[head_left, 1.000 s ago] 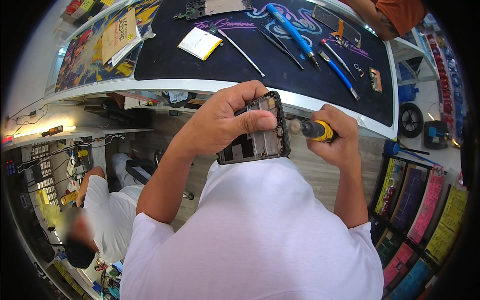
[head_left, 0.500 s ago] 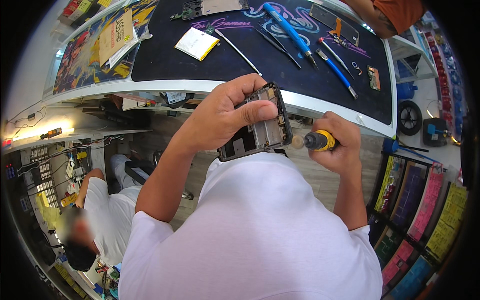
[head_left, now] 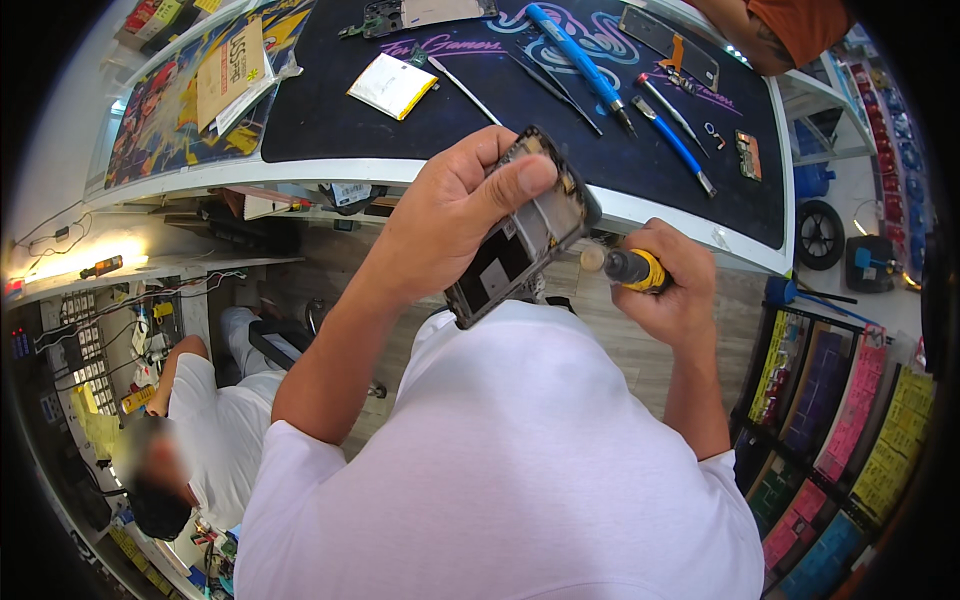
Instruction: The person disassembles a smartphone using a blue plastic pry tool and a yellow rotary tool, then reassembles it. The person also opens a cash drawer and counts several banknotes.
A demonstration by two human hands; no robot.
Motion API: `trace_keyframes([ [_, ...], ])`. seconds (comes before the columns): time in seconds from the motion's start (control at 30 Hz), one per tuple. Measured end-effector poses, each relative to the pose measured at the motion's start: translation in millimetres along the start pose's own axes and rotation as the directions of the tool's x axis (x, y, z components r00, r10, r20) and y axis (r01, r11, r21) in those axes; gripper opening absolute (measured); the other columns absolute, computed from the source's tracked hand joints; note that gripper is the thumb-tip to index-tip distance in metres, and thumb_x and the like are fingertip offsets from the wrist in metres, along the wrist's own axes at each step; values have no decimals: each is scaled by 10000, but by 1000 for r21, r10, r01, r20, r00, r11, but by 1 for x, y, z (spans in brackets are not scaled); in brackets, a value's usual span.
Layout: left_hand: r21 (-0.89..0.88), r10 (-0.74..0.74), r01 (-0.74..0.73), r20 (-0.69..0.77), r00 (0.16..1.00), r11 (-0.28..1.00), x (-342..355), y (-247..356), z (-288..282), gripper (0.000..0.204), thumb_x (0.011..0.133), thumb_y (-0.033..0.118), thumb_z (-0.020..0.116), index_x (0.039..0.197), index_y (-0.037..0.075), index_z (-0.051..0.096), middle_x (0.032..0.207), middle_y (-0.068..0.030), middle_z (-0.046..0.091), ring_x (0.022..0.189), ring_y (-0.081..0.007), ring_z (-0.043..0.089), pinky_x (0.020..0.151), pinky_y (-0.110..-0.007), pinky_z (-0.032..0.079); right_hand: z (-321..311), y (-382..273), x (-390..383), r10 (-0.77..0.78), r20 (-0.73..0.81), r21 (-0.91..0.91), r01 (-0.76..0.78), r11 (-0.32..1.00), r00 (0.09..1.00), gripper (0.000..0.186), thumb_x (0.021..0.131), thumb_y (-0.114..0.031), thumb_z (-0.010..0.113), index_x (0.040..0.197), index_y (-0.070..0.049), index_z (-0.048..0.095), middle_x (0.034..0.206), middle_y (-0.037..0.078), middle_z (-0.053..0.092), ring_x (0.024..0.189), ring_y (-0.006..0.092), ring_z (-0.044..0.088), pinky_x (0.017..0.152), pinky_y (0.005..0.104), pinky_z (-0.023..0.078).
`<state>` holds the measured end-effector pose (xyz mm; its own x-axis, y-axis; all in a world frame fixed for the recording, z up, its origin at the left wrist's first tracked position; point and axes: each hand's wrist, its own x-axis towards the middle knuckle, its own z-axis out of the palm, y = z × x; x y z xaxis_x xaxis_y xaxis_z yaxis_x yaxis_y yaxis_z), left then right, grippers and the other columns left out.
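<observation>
My left hand [head_left: 440, 205] is closed around a dark phone frame [head_left: 508, 252], with the thumb across its upper part. The frame tilts, showing an inner side with a black area, a pale square and metallic parts. In my right hand [head_left: 682, 285] is a yellow and black rotary tool [head_left: 642, 271], gripped in the fist. Its small round pale tip [head_left: 593, 258] points left, close to the frame's right edge and seemingly just apart from it. Both hands are in front of the table's near edge, above my white shirt.
On the dark mat [head_left: 330, 130] lie a white battery [head_left: 393, 86], a blue pen-shaped tool [head_left: 575, 62], tweezers [head_left: 556, 80], a blue-handled knife [head_left: 672, 145] and phone parts. Another person [head_left: 220, 410] sits at left; someone's arm [head_left: 735, 35] rests at the far right. Shelves [head_left: 835, 420] stand at right.
The phone frame has turned in my left hand, its top edge tipping up and its lower end swinging nearer me. My right hand and the rotary tool have shifted slightly left.
</observation>
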<state>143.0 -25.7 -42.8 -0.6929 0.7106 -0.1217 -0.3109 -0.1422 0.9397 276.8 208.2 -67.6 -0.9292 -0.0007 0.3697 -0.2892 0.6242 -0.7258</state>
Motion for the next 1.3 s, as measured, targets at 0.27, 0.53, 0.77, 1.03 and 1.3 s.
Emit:
trace_keyframes([
  [0.27,-161,-129,105,-150,980,981,-1,7,20,498,1031,563,661,1132,76,621,906,24,673,758,-8,628,677,-178,527,5,5,0,33,-10,47,-33,998,999,345,615,-79,840,945,-67,738,750,57,606,628,181,582,569,307,435],
  [0.53,-183,-169,143,-133,977,973,1,6,17,526,1031,597,635,1124,80,619,894,21,676,737,-16,645,665,-182,545,8,3,4,6,27,37,-7,999,1000,352,612,-69,840,948,-59,738,750,64,608,623,193,576,567,313,434],
  [0.77,-207,-132,102,-139,982,973,4,4,18,510,1026,587,647,1114,86,616,889,22,675,728,-17,657,645,-184,558,10,3,9,-4,-21,25,4,1000,1000,296,649,8,764,934,-34,695,737,54,593,630,148,556,565,284,408],
  [1.03,-210,-137,110,-120,983,972,4,6,14,513,1029,585,642,1121,81,618,898,13,684,725,-24,664,644,-192,563,10,-1,10,-2,17,24,2,1000,1000,279,666,9,761,935,-24,698,753,43,596,648,133,545,580,278,408],
  [1.3,-218,-142,111,-129,981,969,4,7,14,545,1025,594,643,1150,64,614,883,7,679,696,-33,656,630,-193,557,10,-2,13,1,5,-13,-1,1000,1000,292,654,10,760,937,-30,696,750,51,594,642,141,551,580,278,414],
])
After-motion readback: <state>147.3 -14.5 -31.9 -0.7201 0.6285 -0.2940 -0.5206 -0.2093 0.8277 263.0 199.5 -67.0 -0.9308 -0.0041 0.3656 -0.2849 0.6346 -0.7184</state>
